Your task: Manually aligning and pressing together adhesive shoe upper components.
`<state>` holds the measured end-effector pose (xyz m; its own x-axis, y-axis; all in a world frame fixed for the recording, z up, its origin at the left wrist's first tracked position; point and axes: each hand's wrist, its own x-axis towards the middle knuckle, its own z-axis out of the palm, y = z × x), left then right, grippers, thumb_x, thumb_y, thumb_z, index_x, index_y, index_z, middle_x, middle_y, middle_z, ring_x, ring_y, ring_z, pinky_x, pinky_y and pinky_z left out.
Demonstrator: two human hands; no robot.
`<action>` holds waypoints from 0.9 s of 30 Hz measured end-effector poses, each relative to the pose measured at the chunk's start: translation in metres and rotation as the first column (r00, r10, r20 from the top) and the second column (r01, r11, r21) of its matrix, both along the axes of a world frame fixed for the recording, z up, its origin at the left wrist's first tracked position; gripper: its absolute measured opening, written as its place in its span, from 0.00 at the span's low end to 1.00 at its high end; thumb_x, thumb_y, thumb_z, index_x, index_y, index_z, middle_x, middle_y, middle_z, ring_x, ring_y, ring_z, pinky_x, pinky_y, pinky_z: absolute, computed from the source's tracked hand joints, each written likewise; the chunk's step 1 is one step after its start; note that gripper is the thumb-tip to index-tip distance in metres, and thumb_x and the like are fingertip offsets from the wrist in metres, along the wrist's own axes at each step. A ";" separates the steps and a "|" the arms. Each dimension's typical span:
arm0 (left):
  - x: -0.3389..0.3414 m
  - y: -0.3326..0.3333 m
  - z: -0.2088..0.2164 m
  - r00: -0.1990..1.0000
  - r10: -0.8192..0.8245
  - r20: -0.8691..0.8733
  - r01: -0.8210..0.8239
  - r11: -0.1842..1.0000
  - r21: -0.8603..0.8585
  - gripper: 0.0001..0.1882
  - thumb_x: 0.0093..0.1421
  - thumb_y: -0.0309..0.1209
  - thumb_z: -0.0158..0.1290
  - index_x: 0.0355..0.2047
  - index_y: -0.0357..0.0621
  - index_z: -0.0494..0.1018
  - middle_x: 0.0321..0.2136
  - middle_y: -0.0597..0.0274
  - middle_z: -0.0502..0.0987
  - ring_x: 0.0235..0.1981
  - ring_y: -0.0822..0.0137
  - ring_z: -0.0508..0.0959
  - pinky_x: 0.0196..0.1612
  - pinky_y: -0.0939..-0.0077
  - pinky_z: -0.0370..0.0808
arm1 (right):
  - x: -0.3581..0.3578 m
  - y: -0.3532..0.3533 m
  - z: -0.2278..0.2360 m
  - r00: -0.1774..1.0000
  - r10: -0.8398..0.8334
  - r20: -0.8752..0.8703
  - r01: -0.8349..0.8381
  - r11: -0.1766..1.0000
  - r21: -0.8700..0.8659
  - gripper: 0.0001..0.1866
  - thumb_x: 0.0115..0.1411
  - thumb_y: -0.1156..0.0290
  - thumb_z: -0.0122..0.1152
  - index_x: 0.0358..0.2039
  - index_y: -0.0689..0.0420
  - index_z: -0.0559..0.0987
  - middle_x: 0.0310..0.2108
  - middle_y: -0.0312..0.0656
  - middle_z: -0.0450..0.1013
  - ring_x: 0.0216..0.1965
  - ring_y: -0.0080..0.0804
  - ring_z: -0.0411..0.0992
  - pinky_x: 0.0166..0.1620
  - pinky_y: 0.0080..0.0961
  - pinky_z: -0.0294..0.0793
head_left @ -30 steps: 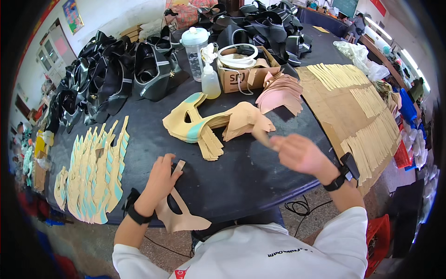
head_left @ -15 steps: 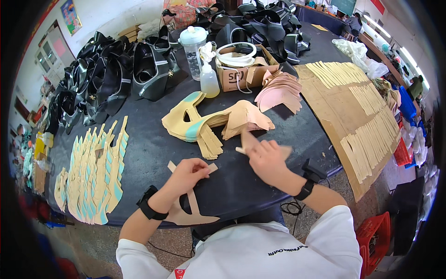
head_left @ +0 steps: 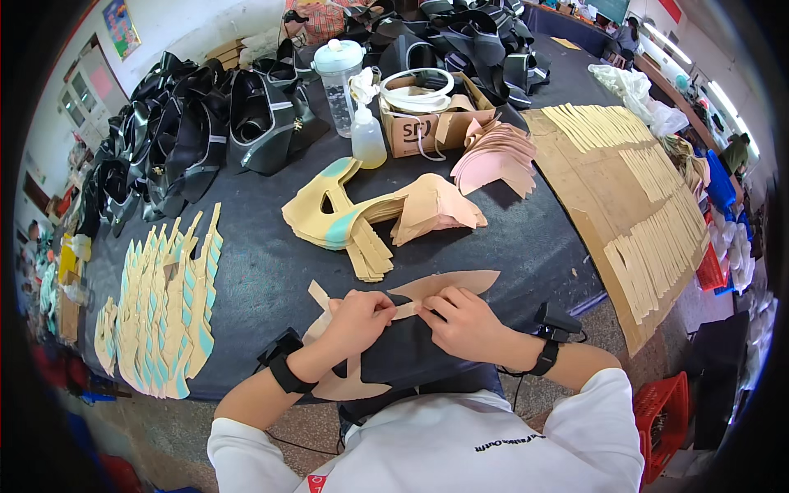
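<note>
My left hand (head_left: 359,322) pinches a strap of a beige shoe-upper piece (head_left: 341,389), whose body hangs over the table's near edge below my wrist. Close beside it on the right, my right hand (head_left: 462,322) has its fingertips closed on a curved pinkish-beige shoe piece (head_left: 460,282). A narrow light end bridges the gap between both hands; whether the two pieces overlap there I cannot tell. Just beyond lies a fanned stack of beige shoe-upper pieces (head_left: 308,215) with turquoise patches, topped at its right end by pinkish pieces (head_left: 440,201).
Pink pieces (head_left: 493,162) fan out before a cardboard box (head_left: 415,137). A squeeze bottle (head_left: 367,144) and lidded jug (head_left: 337,86) stand left of it. Black shoe uppers (head_left: 189,131) heap behind. Cut pieces (head_left: 168,316) lie left, a strip-covered cardboard sheet (head_left: 583,193) right.
My right hand has come left and down toward my left hand, bringing the curved piece. My left hand has shifted right and slightly down, so the two hands now nearly meet.
</note>
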<state>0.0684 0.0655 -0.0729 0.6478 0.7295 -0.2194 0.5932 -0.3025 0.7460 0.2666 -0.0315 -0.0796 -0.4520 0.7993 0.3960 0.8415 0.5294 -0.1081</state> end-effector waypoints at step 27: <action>0.003 -0.002 0.009 0.974 -0.010 -0.228 0.038 0.992 0.119 0.09 0.53 0.37 0.55 0.31 0.47 0.79 0.32 0.57 0.79 0.37 0.59 0.76 0.38 0.62 0.59 | -0.013 -0.003 0.018 0.998 0.026 0.054 -0.020 0.993 -0.120 0.20 0.45 0.72 0.58 0.42 0.58 0.78 0.33 0.38 0.66 0.38 0.34 0.65 0.40 0.28 0.67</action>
<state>0.0713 0.0634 -0.0638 0.6095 0.7443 -0.2731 0.7337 -0.3990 0.5499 0.2532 -0.0346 -0.0620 -0.4894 0.8285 0.2722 0.8358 0.5347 -0.1248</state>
